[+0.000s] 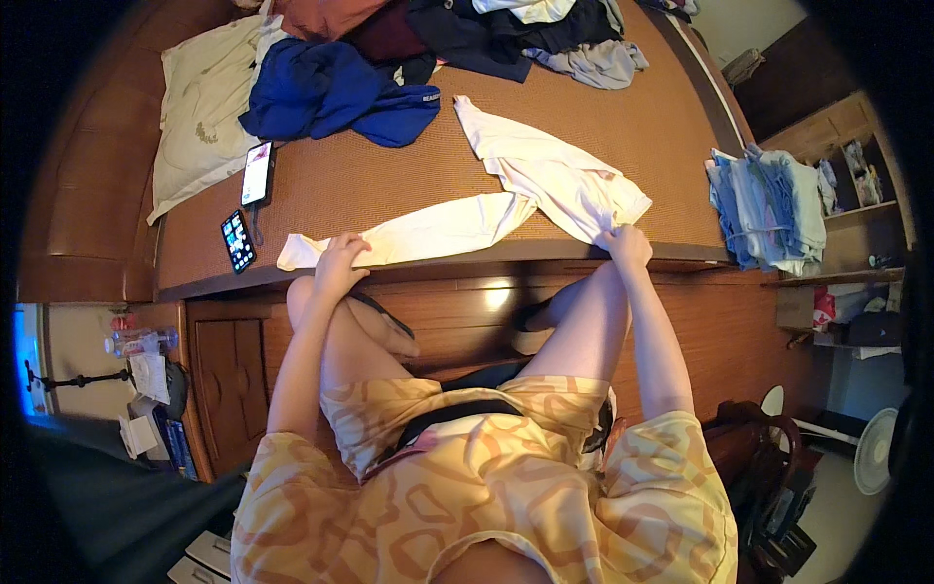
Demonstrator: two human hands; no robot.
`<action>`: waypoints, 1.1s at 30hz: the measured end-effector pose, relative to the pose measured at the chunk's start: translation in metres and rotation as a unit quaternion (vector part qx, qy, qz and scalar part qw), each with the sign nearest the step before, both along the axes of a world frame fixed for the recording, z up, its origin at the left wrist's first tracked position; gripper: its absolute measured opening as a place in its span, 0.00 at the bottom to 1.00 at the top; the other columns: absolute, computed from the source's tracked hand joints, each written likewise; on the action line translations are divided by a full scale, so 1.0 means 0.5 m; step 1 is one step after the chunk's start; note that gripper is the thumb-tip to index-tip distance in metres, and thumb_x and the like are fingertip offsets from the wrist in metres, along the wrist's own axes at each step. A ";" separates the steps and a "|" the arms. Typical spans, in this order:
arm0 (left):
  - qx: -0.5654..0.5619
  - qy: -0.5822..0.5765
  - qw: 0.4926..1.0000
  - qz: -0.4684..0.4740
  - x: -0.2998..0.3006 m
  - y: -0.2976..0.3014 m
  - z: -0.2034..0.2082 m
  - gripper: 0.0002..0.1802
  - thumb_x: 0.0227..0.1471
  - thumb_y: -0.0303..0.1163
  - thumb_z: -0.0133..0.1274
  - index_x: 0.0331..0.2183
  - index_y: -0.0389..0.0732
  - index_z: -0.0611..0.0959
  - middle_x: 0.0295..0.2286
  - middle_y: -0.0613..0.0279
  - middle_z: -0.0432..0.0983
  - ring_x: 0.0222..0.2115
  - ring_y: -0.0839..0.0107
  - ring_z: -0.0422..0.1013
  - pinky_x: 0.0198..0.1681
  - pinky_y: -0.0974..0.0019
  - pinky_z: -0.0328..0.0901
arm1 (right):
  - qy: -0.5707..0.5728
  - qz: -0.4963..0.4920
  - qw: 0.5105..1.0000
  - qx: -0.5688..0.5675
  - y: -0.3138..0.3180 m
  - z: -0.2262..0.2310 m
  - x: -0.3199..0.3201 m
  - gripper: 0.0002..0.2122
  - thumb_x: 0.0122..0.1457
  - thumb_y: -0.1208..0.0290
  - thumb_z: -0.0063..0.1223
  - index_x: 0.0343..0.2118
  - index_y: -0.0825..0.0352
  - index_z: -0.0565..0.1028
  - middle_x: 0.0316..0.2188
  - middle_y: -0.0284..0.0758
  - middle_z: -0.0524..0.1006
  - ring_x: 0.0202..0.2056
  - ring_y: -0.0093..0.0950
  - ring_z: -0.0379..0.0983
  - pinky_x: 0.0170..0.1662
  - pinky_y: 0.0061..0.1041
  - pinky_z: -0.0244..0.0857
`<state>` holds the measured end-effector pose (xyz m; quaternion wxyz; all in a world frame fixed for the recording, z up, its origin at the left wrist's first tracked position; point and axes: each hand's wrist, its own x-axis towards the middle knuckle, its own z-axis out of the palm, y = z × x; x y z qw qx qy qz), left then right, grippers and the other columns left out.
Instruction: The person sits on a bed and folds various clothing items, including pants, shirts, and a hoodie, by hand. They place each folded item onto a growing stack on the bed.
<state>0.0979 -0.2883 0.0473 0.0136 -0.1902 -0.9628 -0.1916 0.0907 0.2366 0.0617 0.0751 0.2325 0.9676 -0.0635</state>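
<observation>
A pair of thin, pale cream trousers [448,230] lies spread on the brown woven bed mat, its two legs splayed apart. One leg runs left along the bed's near edge; the other slants up toward the far side. At the left leg's end, my left hand [341,267] is closed on the near edge of the cloth, fingers bent over it. My right hand [628,248] pinches the bunched fabric at the trousers' right end, beside the bed's edge. The fingertips of that hand are partly hidden in the folds.
A dark blue garment [331,92] and a heap of clothes [486,34] lie farther back. Two phones [236,240] rest left, near a pale pillow [199,107]. A folded denim stack [767,209] stands at right beside wooden shelves [856,214]. My knees are below the bed's edge.
</observation>
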 end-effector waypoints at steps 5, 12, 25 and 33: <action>0.060 -0.080 0.993 -0.059 -0.025 -0.034 0.006 0.10 0.46 0.31 0.53 0.34 0.41 0.75 0.36 0.59 0.70 0.43 0.64 0.65 0.45 0.64 0.61 | 0.204 -0.003 0.976 -0.074 0.076 -0.043 -0.036 0.14 0.52 0.59 0.47 0.32 0.67 0.71 0.26 0.49 0.76 0.32 0.46 0.73 0.35 0.41 0.66; 0.248 -0.060 0.944 0.211 -0.102 -0.130 0.031 0.09 0.55 0.35 0.44 0.34 0.41 0.71 0.23 0.60 0.69 0.27 0.67 0.68 0.34 0.66 0.63 | 0.466 -0.079 0.777 -0.416 0.185 -0.008 -0.131 0.15 0.54 0.66 0.49 0.42 0.69 0.67 0.23 0.35 0.72 0.21 0.27 0.68 0.24 0.23 0.63; -0.226 0.022 0.957 0.181 -0.134 -0.115 0.029 0.21 0.44 0.35 0.53 0.43 0.39 0.72 0.43 0.49 0.68 0.45 0.52 0.64 0.44 0.55 0.62 | 0.167 -0.257 0.477 -0.824 0.276 0.068 -0.013 0.13 0.58 0.72 0.44 0.46 0.65 0.68 0.39 0.37 0.73 0.39 0.26 0.72 0.40 0.27 0.70; -0.021 -0.002 0.996 -0.086 -0.085 0.209 -0.001 0.21 0.45 0.38 0.53 0.42 0.41 0.73 0.37 0.52 0.70 0.42 0.55 0.65 0.47 0.57 0.58 | 0.199 -0.208 0.883 -0.369 0.230 0.006 -0.027 0.28 0.50 0.60 0.58 0.52 0.68 0.63 0.47 0.41 0.68 0.46 0.33 0.67 0.46 0.31 0.63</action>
